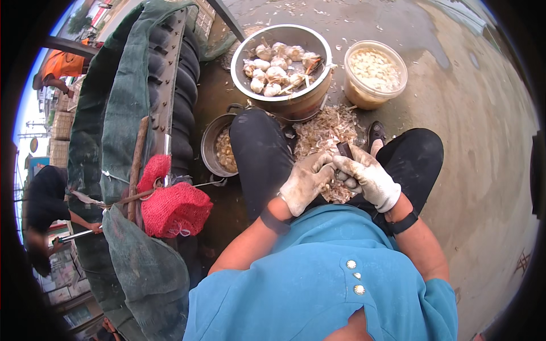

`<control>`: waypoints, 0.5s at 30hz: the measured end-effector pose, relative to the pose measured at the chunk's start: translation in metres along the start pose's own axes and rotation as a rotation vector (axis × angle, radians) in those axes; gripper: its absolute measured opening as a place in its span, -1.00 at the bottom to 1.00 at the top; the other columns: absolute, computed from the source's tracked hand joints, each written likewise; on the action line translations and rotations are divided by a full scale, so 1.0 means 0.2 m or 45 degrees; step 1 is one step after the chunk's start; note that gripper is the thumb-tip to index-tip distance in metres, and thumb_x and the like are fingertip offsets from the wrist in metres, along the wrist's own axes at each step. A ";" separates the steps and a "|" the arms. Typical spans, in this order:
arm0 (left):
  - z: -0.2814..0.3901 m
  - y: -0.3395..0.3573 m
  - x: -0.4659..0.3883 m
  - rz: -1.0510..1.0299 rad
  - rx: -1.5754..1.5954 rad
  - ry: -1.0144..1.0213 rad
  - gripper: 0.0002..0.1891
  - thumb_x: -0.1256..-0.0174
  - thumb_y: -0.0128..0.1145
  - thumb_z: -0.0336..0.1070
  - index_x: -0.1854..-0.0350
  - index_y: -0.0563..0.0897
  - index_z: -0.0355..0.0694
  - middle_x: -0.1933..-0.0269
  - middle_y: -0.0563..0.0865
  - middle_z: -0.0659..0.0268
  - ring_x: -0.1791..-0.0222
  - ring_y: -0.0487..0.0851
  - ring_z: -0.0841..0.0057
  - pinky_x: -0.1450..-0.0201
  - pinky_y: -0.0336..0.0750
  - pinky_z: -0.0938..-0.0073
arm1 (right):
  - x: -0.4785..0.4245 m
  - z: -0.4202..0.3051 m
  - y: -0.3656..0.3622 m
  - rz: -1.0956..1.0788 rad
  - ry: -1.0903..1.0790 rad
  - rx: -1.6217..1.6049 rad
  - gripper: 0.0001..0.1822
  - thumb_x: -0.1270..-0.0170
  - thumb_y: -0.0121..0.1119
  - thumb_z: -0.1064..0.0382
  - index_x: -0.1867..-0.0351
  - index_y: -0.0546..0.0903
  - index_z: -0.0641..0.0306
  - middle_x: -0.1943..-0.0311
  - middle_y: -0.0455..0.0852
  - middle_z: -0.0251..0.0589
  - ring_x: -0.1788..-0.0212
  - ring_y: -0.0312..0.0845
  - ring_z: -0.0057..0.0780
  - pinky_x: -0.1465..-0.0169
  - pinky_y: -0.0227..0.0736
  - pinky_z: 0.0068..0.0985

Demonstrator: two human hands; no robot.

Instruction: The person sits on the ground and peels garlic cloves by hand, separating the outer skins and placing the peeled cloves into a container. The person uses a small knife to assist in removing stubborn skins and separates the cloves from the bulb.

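Note:
Both hands wear pale, soiled work gloves and meet above my lap. My right hand (369,177) is closed around a short dark handle (344,150), whose top pokes out between thumb and fingers. Against it, my left hand (308,179) has its fingers bent; what they pinch is hidden. Papery garlic skins (326,128) lie heaped on the ground between my knees. Beyond them stands a large metal basin (279,99) with whole garlic bulbs (276,74). To its right, a plastic tub (367,100) holds peeled cloves (374,68). Garlic cloves (226,151) also lie in a metal pot (209,147) beside my left knee.
On the left runs a long metal machine part with dark curved blades (181,89), draped with green mesh cloth (123,106). A red mesh bag (175,211) hangs by a wooden stick (137,166). Two people (64,64) are farther left, one gripping a metal pole (79,235).

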State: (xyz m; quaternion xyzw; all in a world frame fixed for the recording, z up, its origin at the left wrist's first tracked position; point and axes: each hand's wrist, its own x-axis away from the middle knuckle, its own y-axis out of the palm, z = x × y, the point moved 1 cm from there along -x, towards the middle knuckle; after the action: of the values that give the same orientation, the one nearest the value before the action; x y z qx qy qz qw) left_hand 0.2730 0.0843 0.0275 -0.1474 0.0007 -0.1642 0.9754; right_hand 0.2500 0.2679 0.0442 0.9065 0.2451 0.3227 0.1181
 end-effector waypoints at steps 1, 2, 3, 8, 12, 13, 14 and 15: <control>0.01 -0.01 -0.01 0.036 -0.026 0.034 -0.80 -0.46 -0.01 -0.28 0.13 0.60 -0.29 0.36 0.55 0.44 0.43 0.43 0.75 0.34 0.39 0.66 | -0.01 0.02 -0.02 -0.013 0.028 -0.155 -0.72 -0.47 0.11 0.03 0.08 0.55 0.19 0.48 0.51 -0.44 0.60 0.25 -0.80 0.61 0.08 -0.77; 0.02 -0.02 -0.02 0.020 0.146 -0.093 -0.80 -0.47 -0.01 -0.26 0.14 0.60 -0.28 0.35 0.56 0.43 0.43 0.45 0.75 0.36 0.40 0.66 | -0.02 0.05 -0.03 -0.027 0.056 -0.311 -0.73 -0.48 0.10 0.03 0.08 0.55 0.20 0.48 0.51 -0.44 0.61 0.24 -0.79 0.61 0.06 -0.76; 0.04 -0.03 -0.02 0.007 0.318 -0.223 -0.79 -0.48 -0.02 -0.24 0.15 0.60 -0.28 0.35 0.57 0.42 0.44 0.48 0.75 0.37 0.41 0.66 | -0.03 0.06 -0.04 -0.042 0.087 -0.466 -0.73 -0.49 0.09 0.04 0.08 0.55 0.20 0.49 0.51 -0.43 0.62 0.23 -0.78 0.62 0.05 -0.76; -0.01 -0.07 -0.03 0.040 0.264 -0.173 -0.75 -0.53 -0.04 -0.16 0.13 0.59 -0.25 0.32 0.61 0.39 0.46 0.55 0.73 0.39 0.46 0.67 | -0.04 0.06 -0.08 -0.192 0.157 -0.782 -0.65 -0.51 0.05 0.01 0.05 0.56 0.29 0.45 0.60 -0.33 0.65 0.20 -0.71 0.63 0.02 -0.72; -0.02 -0.06 -0.05 0.118 0.309 -0.304 -0.72 -0.55 -0.06 -0.15 0.08 0.58 -0.27 0.27 0.61 0.38 0.43 0.56 0.74 0.34 0.48 0.67 | -0.05 0.06 -0.11 -0.150 0.193 -0.805 -0.63 -0.51 0.06 -0.01 0.02 0.55 0.30 0.46 0.58 -0.35 0.65 0.20 -0.70 0.63 0.03 -0.72; -0.02 -0.06 -0.06 0.129 0.360 -0.382 -0.71 -0.55 -0.07 -0.14 0.07 0.58 -0.28 0.25 0.61 0.37 0.42 0.56 0.74 0.33 0.49 0.67 | -0.05 0.06 -0.11 -0.154 0.193 -0.806 -0.63 -0.51 0.06 -0.01 0.01 0.55 0.30 0.46 0.57 -0.36 0.64 0.21 -0.70 0.63 0.03 -0.72; -0.05 -0.05 -0.07 0.128 0.286 -0.328 -0.72 -0.55 -0.07 -0.17 0.06 0.58 -0.28 0.22 0.62 0.34 0.39 0.58 0.69 0.30 0.50 0.64 | -0.05 0.05 -0.11 -0.158 0.194 -0.806 -0.62 -0.51 0.06 -0.01 0.00 0.55 0.30 0.46 0.56 -0.37 0.64 0.21 -0.70 0.63 0.03 -0.72; -0.08 -0.05 -0.08 0.133 0.207 -0.269 -0.73 -0.54 -0.08 -0.19 0.05 0.58 -0.29 0.19 0.62 0.31 0.37 0.59 0.64 0.27 0.51 0.61 | -0.07 0.05 -0.12 -0.148 0.200 -0.813 -0.62 -0.50 0.07 -0.02 -0.01 0.55 0.29 0.46 0.55 -0.38 0.63 0.21 -0.70 0.63 0.04 -0.72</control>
State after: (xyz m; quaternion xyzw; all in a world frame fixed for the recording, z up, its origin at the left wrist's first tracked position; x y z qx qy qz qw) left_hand 0.2539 0.0754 0.0136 -0.0842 -0.1076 -0.0961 0.9860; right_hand 0.2387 0.2801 0.0200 0.7807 0.1913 0.4448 0.3951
